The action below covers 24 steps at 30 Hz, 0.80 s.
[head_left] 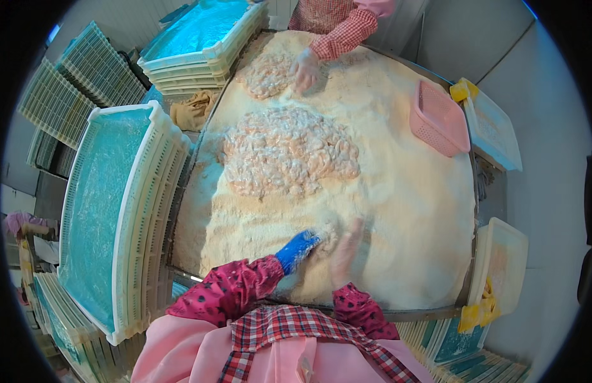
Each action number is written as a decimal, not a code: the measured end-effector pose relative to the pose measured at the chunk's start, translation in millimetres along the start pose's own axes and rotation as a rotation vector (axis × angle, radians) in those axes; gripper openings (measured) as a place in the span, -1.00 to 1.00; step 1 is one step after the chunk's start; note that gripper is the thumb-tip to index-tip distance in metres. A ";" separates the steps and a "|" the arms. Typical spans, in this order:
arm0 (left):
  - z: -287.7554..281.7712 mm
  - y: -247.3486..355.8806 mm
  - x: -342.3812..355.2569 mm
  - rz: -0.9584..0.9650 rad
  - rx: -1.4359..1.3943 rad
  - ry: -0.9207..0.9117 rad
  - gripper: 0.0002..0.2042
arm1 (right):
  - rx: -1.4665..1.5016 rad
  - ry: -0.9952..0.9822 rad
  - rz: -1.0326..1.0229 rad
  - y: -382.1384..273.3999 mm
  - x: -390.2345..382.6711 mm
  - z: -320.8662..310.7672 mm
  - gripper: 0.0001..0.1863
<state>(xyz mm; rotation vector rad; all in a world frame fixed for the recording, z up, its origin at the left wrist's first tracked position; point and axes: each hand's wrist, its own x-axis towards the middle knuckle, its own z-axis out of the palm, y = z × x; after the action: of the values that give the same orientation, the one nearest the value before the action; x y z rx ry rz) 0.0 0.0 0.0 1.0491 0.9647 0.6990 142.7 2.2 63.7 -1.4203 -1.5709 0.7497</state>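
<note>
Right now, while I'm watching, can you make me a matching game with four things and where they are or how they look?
1. left hand
2. right hand
3. basket
4. big lumpy heap

A. pink, toward the right side of the powder
B. pale, with fingers out straight
C. glossy, near the powder's middle
D. gloved in blue

Pairs: 1-D, 2-B, 3-A, 4-C

Cream powder (411,223), whitish-pink meat pieces (289,153), pink basket (439,121)
Left hand (297,251) gloved blue; sleeves (235,287) magenta with dark motifs; apron trim (286,324) checked red, white and navy; crate (122,230) white, turquoise-lined; co-worker's sleeve (344,36) red-and-white checked.
</note>
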 end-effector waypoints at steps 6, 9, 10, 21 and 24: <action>51.9 11.0 -30.4 0.397 -0.370 0.190 -0.40 | -0.041 -0.099 -0.324 -35.4 -10.9 15.4 -0.39; 31.1 1.7 -13.6 0.252 -0.585 0.460 -0.46 | 0.406 -0.356 -0.371 -65.7 16.3 28.7 -0.34; 22.4 51.0 -26.5 0.059 -0.673 0.482 -0.48 | 0.284 -0.295 -0.331 -61.2 38.3 31.8 -0.34; -60.2 234.1 -166.5 0.576 -1.099 0.631 -0.62 | -0.373 -0.350 0.338 111.9 179.5 3.7 -0.77; -74.2 277.4 -211.2 0.631 -0.237 1.275 -0.60 | -0.171 -0.364 0.341 152.5 206.4 -4.5 -0.77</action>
<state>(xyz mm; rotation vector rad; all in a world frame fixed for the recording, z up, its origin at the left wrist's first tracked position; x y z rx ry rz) -166.2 -50.9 311.2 0.6035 1.5497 2.0872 221.6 229.6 -25.6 -1.7804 -1.7167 1.1504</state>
